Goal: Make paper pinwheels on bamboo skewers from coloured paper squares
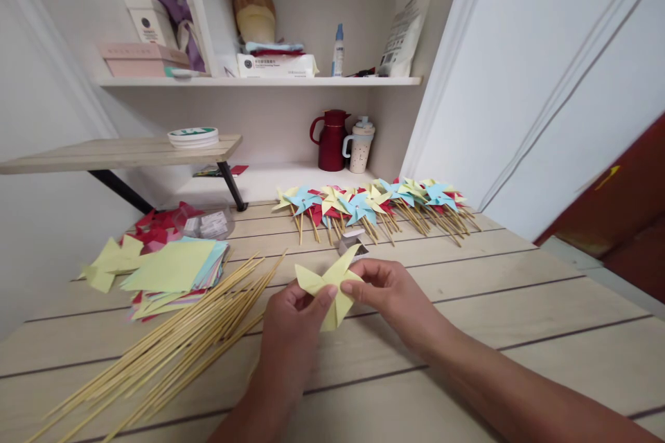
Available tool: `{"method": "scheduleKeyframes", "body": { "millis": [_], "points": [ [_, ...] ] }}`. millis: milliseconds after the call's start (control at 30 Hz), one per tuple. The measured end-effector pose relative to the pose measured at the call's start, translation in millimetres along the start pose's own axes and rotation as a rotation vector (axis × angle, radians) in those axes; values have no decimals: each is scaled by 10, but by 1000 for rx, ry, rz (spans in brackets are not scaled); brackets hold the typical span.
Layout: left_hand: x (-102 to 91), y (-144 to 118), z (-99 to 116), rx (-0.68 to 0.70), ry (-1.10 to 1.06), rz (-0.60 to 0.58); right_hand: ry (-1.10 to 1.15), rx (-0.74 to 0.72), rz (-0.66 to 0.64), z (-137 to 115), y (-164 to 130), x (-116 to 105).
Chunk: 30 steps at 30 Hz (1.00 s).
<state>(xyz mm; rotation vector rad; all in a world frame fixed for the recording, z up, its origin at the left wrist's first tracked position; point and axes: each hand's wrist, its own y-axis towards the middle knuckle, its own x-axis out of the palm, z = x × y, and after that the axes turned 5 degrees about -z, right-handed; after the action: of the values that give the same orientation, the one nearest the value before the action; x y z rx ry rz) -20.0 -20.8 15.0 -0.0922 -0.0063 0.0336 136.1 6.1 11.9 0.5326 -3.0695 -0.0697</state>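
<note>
A: Dead centre, a yellow pinwheel (332, 284), folded paper, held just above the table (519, 332).

B: Who's got it?

A: Both hands. Left hand (291, 322) pinches it from the near-left, thumb on top of the paper. Right hand (389, 291) grips the right edge, fingers curled onto it. So both are clamped on the pinwheel, close together, the paper between them.

B: No stick on it?

A: None that I can see. The sticks (171, 339) lie loose in a long bundle on the left, fanning from the near-left corner toward the middle, their far tips just beside the left hand.

B: And past those?

A: A paper stack (174, 270), yellow sheet on top, blue and red edges peeking out under it. Red scraps (161, 221) farther back, with a small clear packet beside them.

B: What's right behind the pinwheel?

A: A small grey box (350, 242), partly hidden by the yellow tip. Beyond it, a whole row of finished pinwheels (374, 204) on sticks, yellow, blue and red, stretching right across the far side of the table.

B: Against the far wall?

A: A red jug (331, 140) and a pale mug (360, 145), side by side, on a white ledge.
</note>
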Motion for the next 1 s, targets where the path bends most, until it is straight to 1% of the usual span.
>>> {"method": "scheduleKeyframes", "body": {
  "millis": [167,333,533,833,1000],
  "points": [
    [-11,6,23,-20,-51,-32,-39,-32,44,14,11,-31],
    [-1,36,0,3,-118,-91,-29,-74,76,13,24,-50],
    [37,52,-45,46,-185,-124,-32,-112,91,23,11,-14],
    [81,20,-58,66,-250,-148,-43,-132,103,18,9,5],
    [83,27,-53,60,-254,-108,-58,-127,101,30,-3,9]
  ]
}}
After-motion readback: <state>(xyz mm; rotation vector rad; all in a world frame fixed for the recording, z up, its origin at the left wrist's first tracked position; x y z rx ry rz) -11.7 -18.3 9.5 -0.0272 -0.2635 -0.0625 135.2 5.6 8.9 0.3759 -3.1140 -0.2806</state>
